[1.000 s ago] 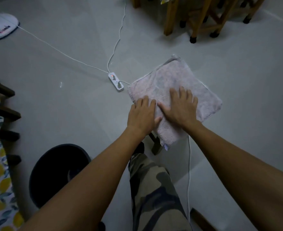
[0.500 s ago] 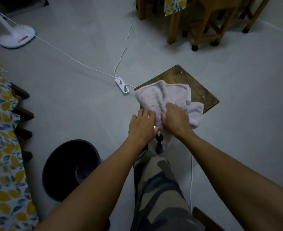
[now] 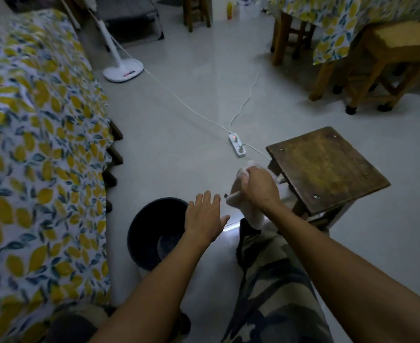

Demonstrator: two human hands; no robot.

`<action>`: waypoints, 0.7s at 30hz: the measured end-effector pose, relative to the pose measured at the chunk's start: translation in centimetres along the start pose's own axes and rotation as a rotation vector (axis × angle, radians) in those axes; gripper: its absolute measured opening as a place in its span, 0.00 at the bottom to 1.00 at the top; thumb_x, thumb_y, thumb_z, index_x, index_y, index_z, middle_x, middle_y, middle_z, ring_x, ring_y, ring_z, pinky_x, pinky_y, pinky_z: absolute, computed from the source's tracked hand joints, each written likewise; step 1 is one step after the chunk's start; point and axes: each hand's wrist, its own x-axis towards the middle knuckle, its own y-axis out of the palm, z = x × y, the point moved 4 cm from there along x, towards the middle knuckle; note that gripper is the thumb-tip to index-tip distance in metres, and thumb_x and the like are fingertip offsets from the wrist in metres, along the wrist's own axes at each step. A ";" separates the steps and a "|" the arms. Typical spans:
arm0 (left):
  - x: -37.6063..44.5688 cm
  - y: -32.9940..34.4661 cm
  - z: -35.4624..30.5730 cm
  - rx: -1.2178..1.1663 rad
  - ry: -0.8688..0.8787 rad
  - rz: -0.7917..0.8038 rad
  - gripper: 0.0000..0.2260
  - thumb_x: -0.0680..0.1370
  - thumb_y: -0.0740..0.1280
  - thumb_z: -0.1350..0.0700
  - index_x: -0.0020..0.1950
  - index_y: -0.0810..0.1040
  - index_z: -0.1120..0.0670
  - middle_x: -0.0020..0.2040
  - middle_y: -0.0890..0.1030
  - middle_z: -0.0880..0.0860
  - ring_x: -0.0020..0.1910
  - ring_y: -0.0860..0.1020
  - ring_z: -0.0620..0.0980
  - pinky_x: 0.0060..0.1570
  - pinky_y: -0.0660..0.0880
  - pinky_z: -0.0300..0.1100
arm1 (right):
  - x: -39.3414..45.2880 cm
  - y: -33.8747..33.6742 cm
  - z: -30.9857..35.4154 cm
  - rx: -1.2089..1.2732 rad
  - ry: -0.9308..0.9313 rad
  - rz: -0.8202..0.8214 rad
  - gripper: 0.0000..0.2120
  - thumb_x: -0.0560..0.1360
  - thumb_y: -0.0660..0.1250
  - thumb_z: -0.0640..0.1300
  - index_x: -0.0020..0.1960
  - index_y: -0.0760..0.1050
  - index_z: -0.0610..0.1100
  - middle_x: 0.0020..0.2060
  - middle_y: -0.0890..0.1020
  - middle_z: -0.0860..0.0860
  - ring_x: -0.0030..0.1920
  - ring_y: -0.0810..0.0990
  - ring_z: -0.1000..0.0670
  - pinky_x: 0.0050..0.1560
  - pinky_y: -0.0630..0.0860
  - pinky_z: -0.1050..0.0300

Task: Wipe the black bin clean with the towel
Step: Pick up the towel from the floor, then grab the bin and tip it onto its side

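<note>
Round black bin [image 3: 154,233] upright on floor; bunched pale towel [image 3: 252,214] in right hand [image 3: 258,188]

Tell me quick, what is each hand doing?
Left hand: open, empty, above the black bin.
Right hand: closed, holding the towel.

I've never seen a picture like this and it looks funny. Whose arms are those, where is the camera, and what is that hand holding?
The camera sits on a person's head and looks down, so you see their own two arms, like your own when you look down. The right hand is closed around a bunched-up pale towel. The left hand is open and empty, stretched out over the rim of the black bin on the floor. Beside them stands a bare brown stool. A white power strip lies further off on the floor. The patterned cloth at the bottom is the person's trouser leg.
</note>
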 end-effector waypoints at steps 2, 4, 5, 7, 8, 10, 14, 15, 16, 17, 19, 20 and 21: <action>-1.1 1.3 2.7 0.010 -0.057 0.037 0.30 0.81 0.58 0.35 0.76 0.64 0.53 0.74 0.68 0.57 0.72 0.68 0.58 0.66 0.68 0.54 | -0.4 2.0 1.2 0.034 -0.045 0.030 0.13 0.83 0.56 0.51 0.53 0.77 0.46 0.47 0.81 0.48 0.48 0.81 0.47 0.51 0.78 0.51; -1.9 2.7 5.1 0.009 -0.102 0.080 0.29 0.81 0.59 0.36 0.74 0.67 0.54 0.72 0.70 0.58 0.70 0.70 0.58 0.64 0.69 0.53 | -0.8 4.1 2.2 0.020 -0.081 0.085 0.13 0.83 0.57 0.50 0.54 0.78 0.45 0.48 0.81 0.47 0.48 0.81 0.46 0.48 0.77 0.53; -2.1 3.5 6.0 0.004 -0.123 0.100 0.28 0.81 0.59 0.36 0.74 0.67 0.54 0.72 0.70 0.58 0.69 0.70 0.58 0.64 0.70 0.53 | -1.1 5.0 2.6 0.002 -0.094 0.114 0.13 0.82 0.57 0.49 0.54 0.78 0.44 0.48 0.81 0.47 0.48 0.81 0.46 0.47 0.76 0.53; -2.1 5.0 7.6 0.000 -0.156 0.138 0.28 0.81 0.59 0.37 0.73 0.68 0.54 0.71 0.71 0.58 0.68 0.71 0.58 0.64 0.70 0.53 | -1.6 6.7 3.4 -0.052 -0.140 0.175 0.11 0.82 0.59 0.48 0.55 0.77 0.44 0.48 0.78 0.48 0.47 0.80 0.46 0.44 0.73 0.54; -2.0 5.9 8.3 -0.001 -0.170 0.159 0.27 0.81 0.59 0.37 0.73 0.68 0.54 0.71 0.71 0.58 0.68 0.70 0.58 0.64 0.70 0.52 | -1.7 7.8 3.5 -0.092 -0.184 0.200 0.11 0.82 0.60 0.49 0.57 0.76 0.44 0.50 0.78 0.48 0.47 0.80 0.46 0.44 0.72 0.55; -1.2 7.8 9.1 -0.004 -0.191 0.199 0.27 0.81 0.59 0.37 0.73 0.68 0.54 0.71 0.71 0.58 0.68 0.70 0.58 0.64 0.70 0.52 | -2.0 9.8 3.7 -0.200 -0.277 0.265 0.13 0.80 0.66 0.49 0.60 0.74 0.43 0.53 0.77 0.47 0.49 0.79 0.46 0.45 0.72 0.55; 1.7 12.0 9.5 -0.035 -0.212 0.267 0.27 0.81 0.60 0.37 0.73 0.68 0.53 0.69 0.72 0.57 0.66 0.72 0.57 0.63 0.70 0.52 | -1.9 13.6 2.8 -0.390 -0.445 0.307 0.26 0.72 0.78 0.50 0.64 0.72 0.41 0.53 0.77 0.46 0.50 0.78 0.46 0.46 0.79 0.51; 2.5 13.0 9.4 -0.044 -0.213 0.281 0.27 0.81 0.60 0.37 0.73 0.68 0.53 0.69 0.73 0.57 0.66 0.72 0.57 0.63 0.70 0.52 | -1.8 14.3 2.4 -0.434 -0.468 0.310 0.25 0.74 0.77 0.49 0.64 0.73 0.40 0.53 0.77 0.45 0.49 0.78 0.45 0.45 0.80 0.51; 3.3 14.1 9.3 -0.054 -0.213 0.298 0.27 0.81 0.60 0.37 0.72 0.68 0.54 0.69 0.73 0.58 0.66 0.73 0.58 0.63 0.70 0.53 | -1.5 14.8 2.0 -0.467 -0.485 0.302 0.24 0.73 0.77 0.48 0.64 0.73 0.40 0.52 0.78 0.44 0.48 0.78 0.45 0.43 0.80 0.51; 4.1 15.1 9.2 -0.071 -0.219 0.317 0.26 0.81 0.60 0.37 0.72 0.68 0.54 0.68 0.73 0.58 0.66 0.73 0.58 0.63 0.70 0.53 | -1.1 15.3 1.6 -0.492 -0.490 0.303 0.25 0.70 0.79 0.47 0.62 0.74 0.40 0.50 0.78 0.43 0.45 0.78 0.45 0.40 0.78 0.51; 5.5 16.9 8.8 -0.124 -0.240 0.355 0.27 0.81 0.60 0.37 0.72 0.67 0.55 0.68 0.74 0.59 0.65 0.74 0.59 0.63 0.70 0.54 | -0.2 16.1 0.5 -0.511 -0.463 0.314 0.31 0.63 0.84 0.48 0.59 0.75 0.39 0.46 0.79 0.43 0.41 0.78 0.45 0.34 0.76 0.52; 6.1 17.8 8.6 -0.145 -0.252 0.368 0.28 0.81 0.60 0.37 0.74 0.65 0.55 0.68 0.75 0.59 0.65 0.74 0.59 0.63 0.71 0.54 | 0.2 16.6 -0.1 -0.519 -0.465 0.307 0.33 0.60 0.86 0.49 0.58 0.75 0.40 0.46 0.79 0.43 0.41 0.78 0.45 0.33 0.76 0.52; 6.7 18.6 8.5 -0.162 -0.265 0.377 0.30 0.81 0.61 0.38 0.76 0.62 0.56 0.68 0.75 0.60 0.65 0.75 0.60 0.62 0.72 0.55 | 0.6 16.9 -0.5 -0.532 -0.472 0.302 0.35 0.59 0.86 0.51 0.58 0.76 0.40 0.45 0.79 0.43 0.40 0.79 0.45 0.32 0.76 0.53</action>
